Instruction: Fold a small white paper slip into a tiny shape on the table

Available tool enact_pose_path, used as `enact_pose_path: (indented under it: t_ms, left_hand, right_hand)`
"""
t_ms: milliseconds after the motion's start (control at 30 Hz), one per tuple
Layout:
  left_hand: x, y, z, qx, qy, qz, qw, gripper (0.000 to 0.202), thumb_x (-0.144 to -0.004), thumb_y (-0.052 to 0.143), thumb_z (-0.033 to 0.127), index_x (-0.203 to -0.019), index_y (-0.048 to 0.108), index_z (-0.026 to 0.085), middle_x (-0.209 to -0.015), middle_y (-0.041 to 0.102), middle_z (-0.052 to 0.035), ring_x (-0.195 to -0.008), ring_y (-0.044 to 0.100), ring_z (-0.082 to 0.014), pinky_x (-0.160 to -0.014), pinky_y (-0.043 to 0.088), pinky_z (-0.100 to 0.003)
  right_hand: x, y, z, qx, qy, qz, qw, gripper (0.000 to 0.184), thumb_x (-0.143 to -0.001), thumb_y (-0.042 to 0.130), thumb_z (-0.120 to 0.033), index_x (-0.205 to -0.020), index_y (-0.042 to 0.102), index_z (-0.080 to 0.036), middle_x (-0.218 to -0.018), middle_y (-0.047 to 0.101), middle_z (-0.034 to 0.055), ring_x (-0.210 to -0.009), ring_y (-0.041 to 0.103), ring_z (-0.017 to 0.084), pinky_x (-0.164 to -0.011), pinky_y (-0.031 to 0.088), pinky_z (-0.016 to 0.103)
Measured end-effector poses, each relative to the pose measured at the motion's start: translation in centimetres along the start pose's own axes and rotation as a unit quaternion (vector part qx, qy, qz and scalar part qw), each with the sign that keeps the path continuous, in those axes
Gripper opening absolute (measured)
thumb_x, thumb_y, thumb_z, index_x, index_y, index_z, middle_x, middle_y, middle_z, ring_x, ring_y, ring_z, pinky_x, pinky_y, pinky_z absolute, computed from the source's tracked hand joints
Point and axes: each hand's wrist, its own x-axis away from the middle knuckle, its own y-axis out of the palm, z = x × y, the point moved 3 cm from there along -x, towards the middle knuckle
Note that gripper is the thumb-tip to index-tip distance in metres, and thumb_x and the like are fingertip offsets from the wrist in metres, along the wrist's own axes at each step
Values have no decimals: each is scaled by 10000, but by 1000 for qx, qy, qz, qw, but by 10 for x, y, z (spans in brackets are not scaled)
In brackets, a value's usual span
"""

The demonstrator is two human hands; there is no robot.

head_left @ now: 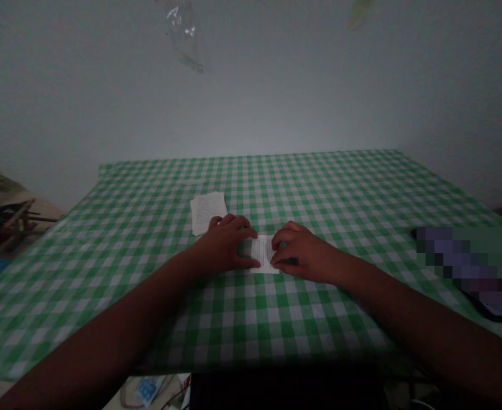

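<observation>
A small white sheet of printed paper (264, 253) lies on the checked cloth between my two hands. My left hand (225, 242) holds its left side, the thumb near the lower corner and the index finger near the upper one. At the right side, the curled fingers and thumb of my right hand (300, 250) grip the paper's edge and cover part of it. Behind my left hand rests a small stack of printed papers (209, 208), slightly fanned, its lower right corner hidden by the fingers.
A green and white checked tablecloth (319, 193) covers the table, which meets a pale wall (276, 85). A dark-edged flat object (481, 307), mostly blurred out, lies at the right. Clear plastic (186, 37) hangs on the wall. Below the front edge is a blue packet (147, 389).
</observation>
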Motion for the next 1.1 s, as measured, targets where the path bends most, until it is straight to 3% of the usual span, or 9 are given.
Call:
enact_pose_path:
  t_ms: [367,767,1100]
  left_hand:
    - [0,-1,1,4,-10,-7,1000,596,-740,729,644,-1220,612,310,-1276,556,-47,-1187,475,-311,-1008,297,-509]
    - [0,-3,3,-2,-18,-13,1000,612,-744,723,644,-1235,607,297,-1283,555,-51,-1187,471,-304,-1007,298,-488]
    - [0,-3,3,-3,-21,-16,1000,610,-739,723,647,-1231,605,306,-1299,547,-54,-1193,467,-313,-1020,290,-506]
  right_hand:
    - [-5,1,34,39,162,50,985,158,-926,651,-287,-993,788,-244,-886,675,64,-903,541,226,-818,420,378]
    - [-7,4,29,73,189,40,978,133,-893,668,-330,-965,755,-261,-943,667,44,-971,537,244,-827,380,390]
    - [0,-10,12,79,171,-26,982,450,-769,763,-455,-1158,701,-237,-1111,654,83,-1049,526,310,-844,423,466]
